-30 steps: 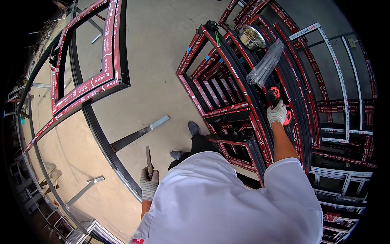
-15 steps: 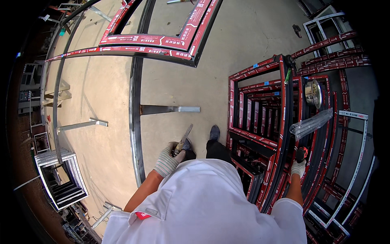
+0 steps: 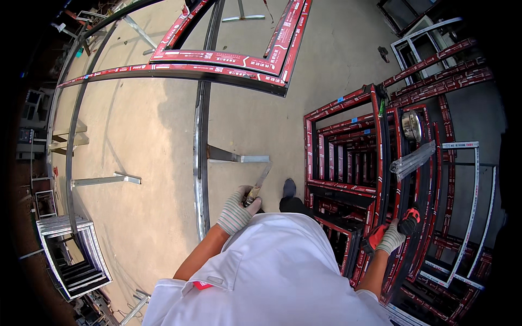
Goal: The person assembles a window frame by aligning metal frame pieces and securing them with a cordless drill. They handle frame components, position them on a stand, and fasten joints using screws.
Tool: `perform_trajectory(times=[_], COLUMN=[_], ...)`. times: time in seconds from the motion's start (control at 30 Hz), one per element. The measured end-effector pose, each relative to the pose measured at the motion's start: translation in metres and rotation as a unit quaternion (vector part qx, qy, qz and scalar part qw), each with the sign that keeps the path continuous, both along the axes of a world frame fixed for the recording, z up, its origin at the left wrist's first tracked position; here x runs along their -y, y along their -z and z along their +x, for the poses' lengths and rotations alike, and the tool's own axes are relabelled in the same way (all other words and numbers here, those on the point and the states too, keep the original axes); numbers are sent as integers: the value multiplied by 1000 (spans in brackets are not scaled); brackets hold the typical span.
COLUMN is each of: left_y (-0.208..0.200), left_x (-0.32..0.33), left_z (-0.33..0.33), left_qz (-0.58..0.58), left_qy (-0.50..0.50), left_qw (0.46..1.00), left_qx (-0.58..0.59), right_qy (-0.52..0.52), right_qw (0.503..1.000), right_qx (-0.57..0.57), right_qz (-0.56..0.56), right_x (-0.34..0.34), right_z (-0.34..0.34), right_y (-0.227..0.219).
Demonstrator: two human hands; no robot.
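My left hand (image 3: 236, 211), in a striped work glove, is closed round the tan handle of a knife (image 3: 262, 178). Its long flat blade points up and away from me, over the floor. Down at the right, my gloved right hand (image 3: 391, 239) grips a red and black cordless drill (image 3: 409, 221) by the middle, and its two ends show on either side of the glove. The drill is in front of the stacked red-taped window frames (image 3: 371, 163); whether it touches them I cannot tell.
A red-taped frame (image 3: 228, 61) lies across metal rails (image 3: 201, 146) ahead. On the right stack are a roll of tape (image 3: 411, 127) and a clear plastic bundle (image 3: 413, 160). White frames (image 3: 73, 255) stand at the lower left. A metal support arm (image 3: 239, 157) juts out ahead.
My right hand has brought the drill inward and lower, away from the plastic bundle, and more of the drill shows. The left hand with the knife has shifted slightly right.
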State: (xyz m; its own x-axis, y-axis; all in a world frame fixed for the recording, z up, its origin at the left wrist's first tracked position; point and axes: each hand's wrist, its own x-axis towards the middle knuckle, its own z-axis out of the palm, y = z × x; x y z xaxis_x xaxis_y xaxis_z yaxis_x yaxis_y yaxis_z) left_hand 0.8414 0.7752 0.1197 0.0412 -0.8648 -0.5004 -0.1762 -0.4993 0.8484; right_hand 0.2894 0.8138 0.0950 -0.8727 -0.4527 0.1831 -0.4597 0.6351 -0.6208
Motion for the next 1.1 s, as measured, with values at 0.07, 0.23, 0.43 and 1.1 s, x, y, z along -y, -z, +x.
perform_trajectory(times=[0.07,0.23,0.43,1.1], left_y=[-3,-23,-6,7], left_x=[0,8,10,116], left_z=[14,24,24,-40], left_qz=[-3,-22,-60,-25], left_qy=[20,43,-26,-70], left_qw=[1000,999,997,997], left_qx=[7,-10,-28,17], right_qy=[-33,-225,-408,71], right_qw=[986,905,911,936], right_qx=[158,317,-48,4], right_qz=[-40,-172,11,344], right_x=[9,45,110,121], right_z=[36,173,207,-57], right_y=[5,-37,-49,22])
